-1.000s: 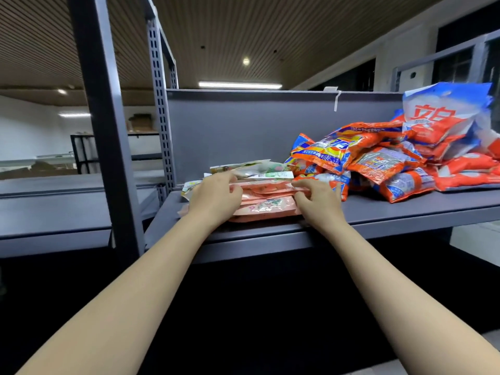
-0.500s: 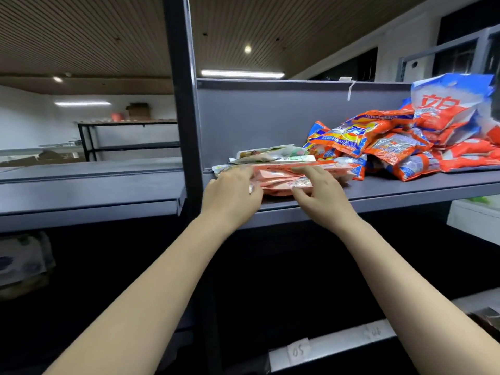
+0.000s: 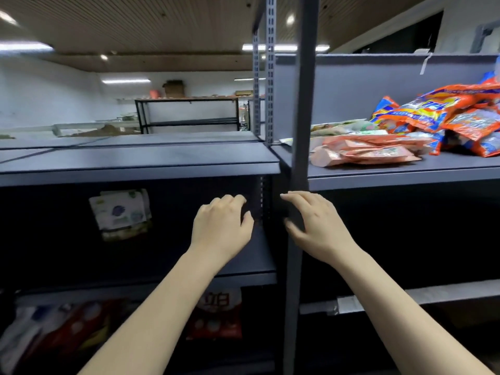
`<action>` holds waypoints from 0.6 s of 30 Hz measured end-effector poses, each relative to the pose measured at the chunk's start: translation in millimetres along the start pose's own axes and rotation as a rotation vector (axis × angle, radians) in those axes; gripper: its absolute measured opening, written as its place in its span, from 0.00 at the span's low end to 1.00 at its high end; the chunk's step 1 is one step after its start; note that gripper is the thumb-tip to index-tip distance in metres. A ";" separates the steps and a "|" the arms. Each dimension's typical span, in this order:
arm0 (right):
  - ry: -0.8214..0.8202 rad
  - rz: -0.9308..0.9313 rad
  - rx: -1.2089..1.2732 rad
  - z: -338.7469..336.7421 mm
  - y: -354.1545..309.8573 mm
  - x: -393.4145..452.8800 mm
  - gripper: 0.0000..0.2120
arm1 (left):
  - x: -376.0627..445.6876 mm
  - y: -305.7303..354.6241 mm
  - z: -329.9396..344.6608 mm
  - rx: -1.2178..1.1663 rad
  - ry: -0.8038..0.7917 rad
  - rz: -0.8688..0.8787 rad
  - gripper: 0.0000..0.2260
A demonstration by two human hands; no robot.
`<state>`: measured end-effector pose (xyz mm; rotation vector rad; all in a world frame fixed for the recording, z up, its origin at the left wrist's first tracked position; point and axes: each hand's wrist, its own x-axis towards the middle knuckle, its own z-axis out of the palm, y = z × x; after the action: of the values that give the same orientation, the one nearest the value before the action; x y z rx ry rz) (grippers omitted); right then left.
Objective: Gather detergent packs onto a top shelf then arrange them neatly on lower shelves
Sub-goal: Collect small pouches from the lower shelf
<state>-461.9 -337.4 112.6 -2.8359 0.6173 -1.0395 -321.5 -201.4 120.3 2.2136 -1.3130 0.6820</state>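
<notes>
Half a second ago both hands were pressed to the flat pink packs (image 3: 362, 152) on the top shelf (image 3: 405, 169); now they have let go and dropped below its front edge, and the view has swung leftward. The left hand (image 3: 220, 228) hangs at centre frame before the dark middle shelf, fingers loosely curled and holding nothing; the right hand (image 3: 319, 226) is just beside it, across the grey upright post (image 3: 300, 131), fingers spread and empty. The pink packs lie stacked at right of frame, touching the orange detergent pile (image 3: 446, 117) behind them at the upper right. That stack looks squared and released, so the gathering there seems done for now. A white-and-green pack (image 3: 120, 212) stands in the left bay, and red-and-white packs (image 3: 216, 312) sit lower down, blurred, perhaps the next to be collected.
</notes>
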 end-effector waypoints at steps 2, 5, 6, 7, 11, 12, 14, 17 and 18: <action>-0.033 -0.019 0.008 15.7 -23.2 -1.4 0.24 | -16.2 -26.3 -7.5 0.012 -0.008 -0.042 0.16; -0.078 -0.051 0.034 37.5 -55.9 -2.0 0.25 | -39.1 -62.9 -17.1 0.041 -0.027 -0.088 0.16; -0.092 -0.060 0.039 44.3 -65.9 -1.9 0.25 | -46.2 -74.2 -19.9 0.050 -0.032 -0.103 0.16; -0.104 -0.069 0.043 50.9 -75.3 -1.8 0.25 | -53.1 -85.3 -22.6 0.058 -0.035 -0.119 0.16; -0.131 -0.108 0.070 76.5 -108.7 1.6 0.24 | -73.5 -128.2 -31.7 0.085 -0.045 -0.182 0.16; -0.139 -0.121 0.070 83.1 -116.5 4.0 0.24 | -77.5 -138.7 -33.6 0.091 -0.046 -0.200 0.16; -0.155 -0.140 0.069 94.9 -127.9 9.4 0.24 | -83.1 -156.7 -35.5 0.105 -0.054 -0.233 0.17; -0.184 -0.162 0.074 114.3 -142.2 21.6 0.24 | -88.5 -185.3 -35.9 0.134 -0.079 -0.277 0.17; -0.193 -0.166 0.077 121.3 -146.1 26.1 0.24 | -89.3 -194.9 -35.5 0.143 -0.088 -0.289 0.17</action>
<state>-316.4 -223.2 62.6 -2.9114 0.3229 -0.7766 -191.1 -37.2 63.0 2.5082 -0.9795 0.5898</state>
